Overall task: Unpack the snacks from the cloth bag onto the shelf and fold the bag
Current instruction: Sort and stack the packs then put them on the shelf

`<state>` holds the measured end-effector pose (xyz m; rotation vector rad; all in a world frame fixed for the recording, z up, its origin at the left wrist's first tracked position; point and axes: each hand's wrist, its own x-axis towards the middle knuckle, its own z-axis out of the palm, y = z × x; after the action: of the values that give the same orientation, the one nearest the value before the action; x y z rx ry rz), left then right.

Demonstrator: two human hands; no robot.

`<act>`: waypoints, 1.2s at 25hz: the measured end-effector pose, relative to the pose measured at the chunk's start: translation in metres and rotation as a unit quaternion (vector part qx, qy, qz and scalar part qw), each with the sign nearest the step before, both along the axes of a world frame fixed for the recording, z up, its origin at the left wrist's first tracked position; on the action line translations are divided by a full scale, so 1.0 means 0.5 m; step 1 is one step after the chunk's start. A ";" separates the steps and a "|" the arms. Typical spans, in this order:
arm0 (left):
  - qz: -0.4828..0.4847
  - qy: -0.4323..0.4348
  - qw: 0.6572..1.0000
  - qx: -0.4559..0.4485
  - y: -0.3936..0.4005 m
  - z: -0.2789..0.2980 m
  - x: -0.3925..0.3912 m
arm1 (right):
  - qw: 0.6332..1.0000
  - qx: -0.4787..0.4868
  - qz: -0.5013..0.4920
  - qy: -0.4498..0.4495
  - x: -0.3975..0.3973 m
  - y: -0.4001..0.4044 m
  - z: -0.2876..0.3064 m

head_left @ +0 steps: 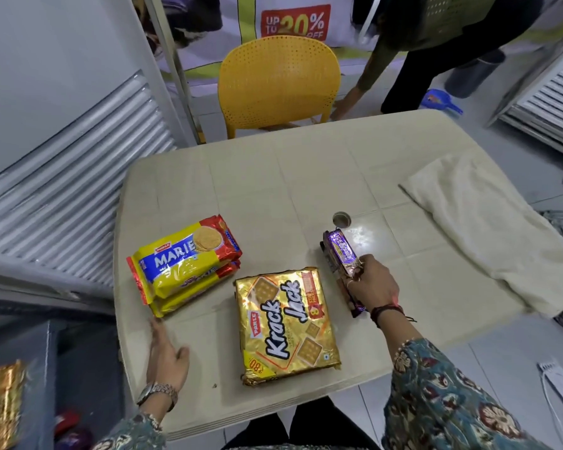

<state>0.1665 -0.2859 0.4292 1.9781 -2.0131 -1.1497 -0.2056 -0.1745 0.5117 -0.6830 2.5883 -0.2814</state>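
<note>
Two purple biscuit packs (342, 258) lie stacked right of centre on the desk (273, 177), and the right hand (372, 285) has its fingers curled over the near half of the top one, gripping it. The left hand (166, 355) lies flat near the desk's left edge with fingers straight and holding nothing, its fingertips just short of the stacked Marie packs (182, 264). Between the hands sits the gold Krack Jack pack (286, 323), flat and untouched. The cloth bag (478, 228) lies limp across the far right of the desk, draping over the edge, and looks emptied, not yet folded.

The step in hand seems to be taking up or setting down the purple packs. Either way, the grip would do best around the middle of the pack rather than at one end, so the slippery wrapper does not tip or slide off the one beneath. If both are meant to go together, the fingers need to reach under the lower pack as well; taking only the top one is safer.

Hard to say whether the right hand holds one pack or both, since the palm covers their near ends. The print on the purple wrapper is washed out by glare. No shelf shows clearly; at the lower left a dark ledge with another gold pack (0, 404) on it, blurred and cut by the frame edge, may be part of it.
</note>
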 end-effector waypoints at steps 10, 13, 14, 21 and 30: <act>0.134 0.027 0.990 -0.027 0.091 0.061 -0.043 | 0.996 0.075 0.040 -0.007 -0.008 -0.004 -0.062; 0.153 0.040 0.984 -0.084 0.119 0.094 -0.070 | 0.996 0.067 0.061 -0.007 -0.033 -0.002 -0.047; 0.152 0.049 0.981 -0.106 0.119 0.104 -0.084 | 0.996 0.062 0.070 -0.006 -0.043 -0.005 -0.037; 0.091 0.291 0.947 -0.102 0.059 0.255 -0.265 | 0.955 -0.041 0.294 0.027 -0.089 -0.074 0.134; 0.177 0.365 0.858 0.315 -0.016 0.340 -0.388 | 0.866 -0.039 0.495 0.058 -0.042 -0.089 0.225</act>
<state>-0.0278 -0.2938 0.5994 1.5882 -0.9089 -2.1898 -0.2265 -0.2189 0.6242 -1.9593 1.9740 -0.0007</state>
